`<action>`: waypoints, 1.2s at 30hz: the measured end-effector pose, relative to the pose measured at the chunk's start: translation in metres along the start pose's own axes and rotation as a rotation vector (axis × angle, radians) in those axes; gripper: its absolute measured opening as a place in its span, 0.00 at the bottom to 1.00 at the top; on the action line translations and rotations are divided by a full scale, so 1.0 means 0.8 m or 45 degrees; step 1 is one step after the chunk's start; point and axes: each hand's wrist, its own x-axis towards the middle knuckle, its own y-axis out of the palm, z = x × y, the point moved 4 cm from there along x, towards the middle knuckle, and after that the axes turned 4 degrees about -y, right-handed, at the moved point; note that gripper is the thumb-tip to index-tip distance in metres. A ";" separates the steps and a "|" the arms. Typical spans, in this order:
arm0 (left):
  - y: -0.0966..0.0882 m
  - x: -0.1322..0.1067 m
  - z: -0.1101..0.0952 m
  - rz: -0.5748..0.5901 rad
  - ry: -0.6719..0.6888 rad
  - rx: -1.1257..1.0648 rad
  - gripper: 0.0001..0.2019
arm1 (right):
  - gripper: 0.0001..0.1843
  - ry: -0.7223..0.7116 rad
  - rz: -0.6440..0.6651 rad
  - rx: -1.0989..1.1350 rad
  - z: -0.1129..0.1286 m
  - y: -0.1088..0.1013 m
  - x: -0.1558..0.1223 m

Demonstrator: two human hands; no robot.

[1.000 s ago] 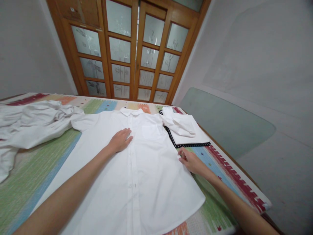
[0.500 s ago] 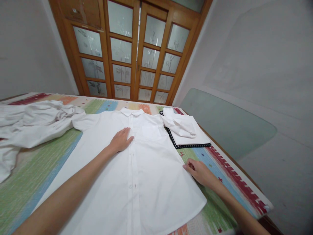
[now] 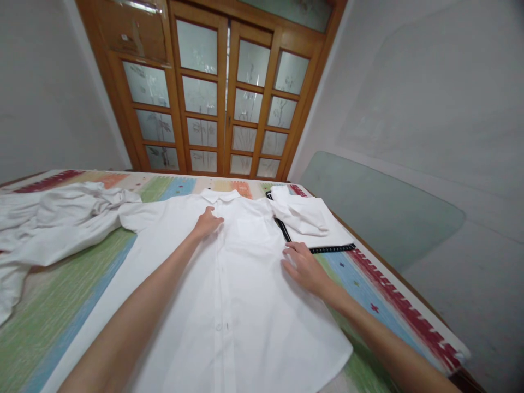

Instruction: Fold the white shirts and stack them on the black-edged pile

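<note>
A white short-sleeved shirt lies spread on the table, its collar at the far end and its buttoned front facing up. My left hand rests on the shirt front just below the collar, beside the button strip, thumb apart from the fingers. Over the shirt's right side is my right hand, its fingers loosely spread at the edge of the cloth. The shirt's right sleeve overlaps a folded white cloth with a black patterned border.
A crumpled white garment lies on the left, touching the shirt's left sleeve. Underneath is a striped, multicoloured tablecloth. A pale green panel stands against the right wall. Wooden glazed doors are beyond the table.
My right hand has moved from the shirt's side edge up and leftward onto the cloth, its curled fingers opening. My left hand has slid a little towards the collar.
</note>
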 end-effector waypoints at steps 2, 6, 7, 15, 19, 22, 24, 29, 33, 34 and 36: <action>-0.001 0.007 -0.003 -0.052 -0.064 -0.015 0.30 | 0.15 -0.035 -0.013 0.027 0.003 0.016 0.011; 0.004 0.018 -0.007 -0.073 -0.139 -0.092 0.30 | 0.23 -0.016 0.052 0.158 0.005 0.043 0.015; 0.006 0.021 -0.007 -0.062 -0.144 -0.121 0.29 | 0.25 -0.008 0.059 0.198 0.006 0.047 0.013; 0.013 0.029 -0.002 -0.149 0.144 -0.181 0.26 | 0.36 0.014 0.015 0.384 0.009 0.060 0.001; 0.014 0.024 0.007 -0.254 0.186 -0.245 0.23 | 0.42 0.116 0.097 0.408 0.001 0.066 -0.002; 0.015 0.021 0.010 -0.303 0.197 -0.248 0.21 | 0.43 0.179 0.163 0.362 -0.003 0.069 -0.002; 0.014 0.021 0.011 -0.330 0.201 -0.236 0.20 | 0.42 0.188 0.203 0.314 -0.002 0.069 0.001; 0.014 0.020 0.012 -0.358 0.231 -0.187 0.18 | 0.46 0.301 0.258 0.210 0.004 0.071 0.009; 0.018 0.019 0.011 -0.303 0.316 -0.104 0.16 | 0.45 0.328 0.204 0.156 0.006 0.073 0.012; 0.020 0.018 0.010 -0.280 0.358 -0.077 0.15 | 0.44 0.317 0.193 0.146 0.007 0.072 0.011; 0.024 0.017 0.008 -0.242 0.440 -0.024 0.16 | 0.41 0.220 0.188 0.156 0.012 0.067 0.009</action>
